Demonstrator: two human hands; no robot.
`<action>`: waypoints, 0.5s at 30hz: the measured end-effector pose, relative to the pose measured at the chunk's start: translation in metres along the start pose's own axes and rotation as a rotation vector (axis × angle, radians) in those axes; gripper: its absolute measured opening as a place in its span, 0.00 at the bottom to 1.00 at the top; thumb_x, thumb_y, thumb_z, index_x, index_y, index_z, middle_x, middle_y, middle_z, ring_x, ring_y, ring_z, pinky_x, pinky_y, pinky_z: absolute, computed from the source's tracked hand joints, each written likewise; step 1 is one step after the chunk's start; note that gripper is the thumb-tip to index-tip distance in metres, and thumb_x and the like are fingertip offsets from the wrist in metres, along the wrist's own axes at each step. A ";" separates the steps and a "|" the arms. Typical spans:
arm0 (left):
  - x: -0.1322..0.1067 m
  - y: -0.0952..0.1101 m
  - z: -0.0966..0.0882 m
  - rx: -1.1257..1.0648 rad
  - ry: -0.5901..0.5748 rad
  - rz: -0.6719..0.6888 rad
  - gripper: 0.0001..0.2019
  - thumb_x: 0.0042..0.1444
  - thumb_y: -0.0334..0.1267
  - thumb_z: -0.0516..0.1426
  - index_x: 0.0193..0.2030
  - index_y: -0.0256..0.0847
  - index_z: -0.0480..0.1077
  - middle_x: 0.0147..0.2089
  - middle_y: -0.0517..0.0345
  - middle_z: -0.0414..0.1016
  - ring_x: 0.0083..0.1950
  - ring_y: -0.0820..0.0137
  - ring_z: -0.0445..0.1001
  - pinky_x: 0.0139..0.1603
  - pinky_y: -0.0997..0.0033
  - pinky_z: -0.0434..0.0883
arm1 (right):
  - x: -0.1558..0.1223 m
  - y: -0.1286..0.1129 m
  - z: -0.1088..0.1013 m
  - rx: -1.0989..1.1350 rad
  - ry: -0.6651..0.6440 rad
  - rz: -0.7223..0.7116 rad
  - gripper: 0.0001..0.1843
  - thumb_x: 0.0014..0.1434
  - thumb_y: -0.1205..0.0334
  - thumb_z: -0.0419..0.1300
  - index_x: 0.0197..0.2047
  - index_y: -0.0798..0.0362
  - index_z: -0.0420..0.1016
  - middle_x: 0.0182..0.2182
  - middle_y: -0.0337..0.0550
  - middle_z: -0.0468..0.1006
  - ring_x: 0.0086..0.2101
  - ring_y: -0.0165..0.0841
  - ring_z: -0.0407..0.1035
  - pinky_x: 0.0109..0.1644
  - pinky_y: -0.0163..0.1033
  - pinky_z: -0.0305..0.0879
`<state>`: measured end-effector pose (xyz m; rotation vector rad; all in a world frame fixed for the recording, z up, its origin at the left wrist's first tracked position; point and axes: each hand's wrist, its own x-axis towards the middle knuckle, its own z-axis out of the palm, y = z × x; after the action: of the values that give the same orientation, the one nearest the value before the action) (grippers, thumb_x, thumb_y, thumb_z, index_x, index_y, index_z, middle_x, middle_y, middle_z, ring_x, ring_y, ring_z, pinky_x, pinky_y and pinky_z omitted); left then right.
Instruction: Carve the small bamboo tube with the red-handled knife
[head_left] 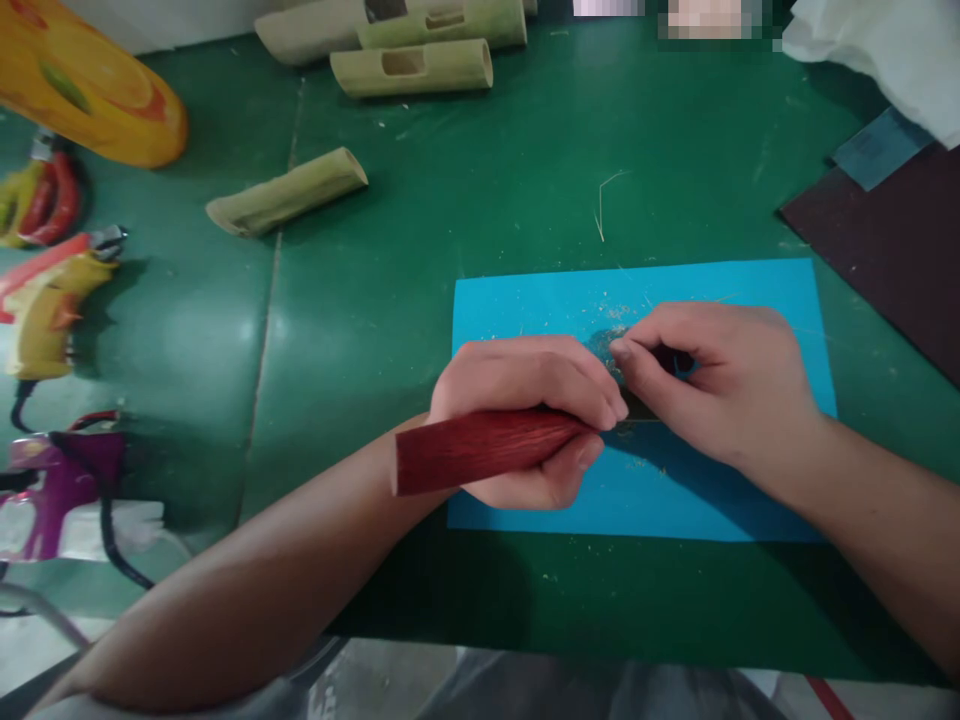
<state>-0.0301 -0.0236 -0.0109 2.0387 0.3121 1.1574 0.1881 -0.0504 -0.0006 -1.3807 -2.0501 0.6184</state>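
Observation:
My left hand is closed around a red wooden handle. Its blunt end points left, and it narrows toward my thumb and fingertips. A thin edge shows just right of these fingertips, but what it belongs to I cannot make out. Thumb and fingers of my right hand are pinched together close to the left fingertips; whatever they hold is hidden. Both hands are over a bright blue sheet, where pale shavings lie scattered behind them.
Cut bamboo tubes lie at the back, with one shorter bamboo piece nearer. Pliers, a yellow power tool and a purple device with cables are at left. A dark sheet is at right.

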 end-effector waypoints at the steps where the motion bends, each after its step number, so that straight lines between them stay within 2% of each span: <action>1: 0.000 0.000 0.000 0.004 0.004 0.004 0.06 0.60 0.32 0.68 0.41 0.46 0.79 0.39 0.54 0.90 0.35 0.67 0.89 0.35 0.75 0.86 | 0.000 0.000 0.000 0.001 0.006 -0.004 0.19 0.71 0.60 0.62 0.25 0.47 0.71 0.24 0.38 0.79 0.26 0.32 0.70 0.31 0.42 0.57; 5: -0.001 0.002 0.000 0.039 0.064 0.003 0.05 0.59 0.31 0.68 0.37 0.45 0.78 0.36 0.58 0.89 0.33 0.70 0.88 0.31 0.78 0.84 | 0.000 0.001 0.001 0.004 0.041 -0.011 0.20 0.71 0.60 0.62 0.24 0.48 0.70 0.24 0.38 0.79 0.25 0.31 0.69 0.30 0.43 0.55; 8: -0.001 0.005 0.000 0.065 0.098 -0.017 0.05 0.60 0.30 0.66 0.36 0.43 0.78 0.36 0.58 0.88 0.32 0.71 0.87 0.33 0.79 0.84 | 0.000 0.002 0.002 0.000 0.042 -0.006 0.20 0.71 0.60 0.62 0.25 0.47 0.70 0.24 0.38 0.78 0.25 0.32 0.68 0.31 0.43 0.55; 12: 0.001 0.006 0.000 0.040 0.062 -0.018 0.02 0.62 0.34 0.68 0.39 0.44 0.79 0.39 0.56 0.90 0.35 0.69 0.89 0.35 0.76 0.86 | 0.000 0.002 0.002 0.006 0.022 -0.002 0.20 0.71 0.59 0.62 0.25 0.47 0.71 0.24 0.38 0.78 0.26 0.32 0.69 0.31 0.43 0.56; 15: 0.001 0.002 0.000 0.024 0.033 -0.019 0.04 0.62 0.37 0.70 0.40 0.45 0.80 0.39 0.55 0.90 0.35 0.68 0.89 0.35 0.76 0.86 | 0.000 0.002 0.002 0.006 0.017 0.005 0.19 0.71 0.59 0.63 0.26 0.47 0.72 0.24 0.38 0.78 0.26 0.32 0.69 0.31 0.42 0.55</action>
<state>-0.0301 -0.0246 -0.0092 2.0351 0.3621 1.1817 0.1883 -0.0499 -0.0030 -1.3839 -2.0309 0.6126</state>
